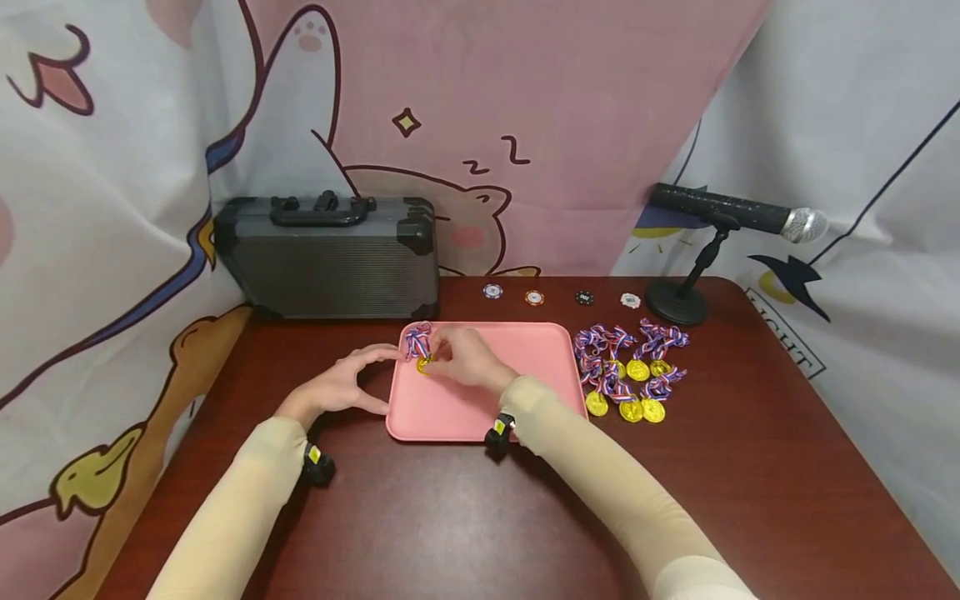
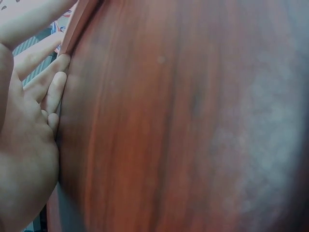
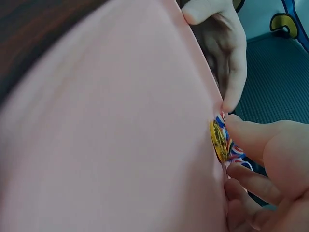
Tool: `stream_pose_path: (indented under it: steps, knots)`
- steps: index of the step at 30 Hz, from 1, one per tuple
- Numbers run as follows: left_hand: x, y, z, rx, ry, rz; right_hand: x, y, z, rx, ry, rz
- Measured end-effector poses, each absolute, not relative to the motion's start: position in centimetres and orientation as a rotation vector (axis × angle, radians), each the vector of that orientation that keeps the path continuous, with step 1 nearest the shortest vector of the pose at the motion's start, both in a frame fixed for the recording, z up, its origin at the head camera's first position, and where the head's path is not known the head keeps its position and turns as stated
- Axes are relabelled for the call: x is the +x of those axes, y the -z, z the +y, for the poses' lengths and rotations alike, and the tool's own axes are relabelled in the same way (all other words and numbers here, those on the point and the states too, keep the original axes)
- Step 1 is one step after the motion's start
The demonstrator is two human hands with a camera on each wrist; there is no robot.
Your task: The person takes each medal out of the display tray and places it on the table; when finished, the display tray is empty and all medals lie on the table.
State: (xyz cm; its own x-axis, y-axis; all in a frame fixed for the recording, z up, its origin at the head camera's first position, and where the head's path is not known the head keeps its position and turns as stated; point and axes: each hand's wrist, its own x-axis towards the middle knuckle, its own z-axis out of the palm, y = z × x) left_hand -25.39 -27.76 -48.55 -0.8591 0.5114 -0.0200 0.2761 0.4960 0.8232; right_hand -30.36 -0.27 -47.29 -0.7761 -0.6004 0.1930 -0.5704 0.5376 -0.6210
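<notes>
A gold medal (image 1: 423, 365) on a red, white and blue ribbon (image 1: 417, 340) lies at the far left corner of a pink tray (image 1: 465, 421). My right hand (image 1: 468, 357) reaches over the tray with its thumb and fingers on either side of the medal (image 3: 218, 141), pinching it near the ribbon. My left hand (image 1: 341, 382) is spread at the tray's left side, its thumb and fingertips touching the rim. In the left wrist view, that hand's fingers (image 2: 53, 92) extend along the tray's edge.
Several more medals (image 1: 632, 408) with bunched ribbons lie right of the tray. Behind it are several poker chips (image 1: 534, 298) in a row. A dark hard case (image 1: 337, 271) stands at the back left, a microphone (image 1: 738, 210) on a stand (image 1: 677, 302) at the back right.
</notes>
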Motion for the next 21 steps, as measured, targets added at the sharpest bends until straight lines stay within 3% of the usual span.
stream_pose_path:
  steps: [11, 21]
  knots:
    - [-25.5, 48.7, -27.7, 0.695, -1.294, 2.489, -29.8, 46.9, -1.4, -1.011, 0.893, 2.756]
    - [-25.4, 48.9, -27.8, 0.668, -1.301, 2.476, -29.1, 46.3, 0.3, -1.064, 0.932, 2.656]
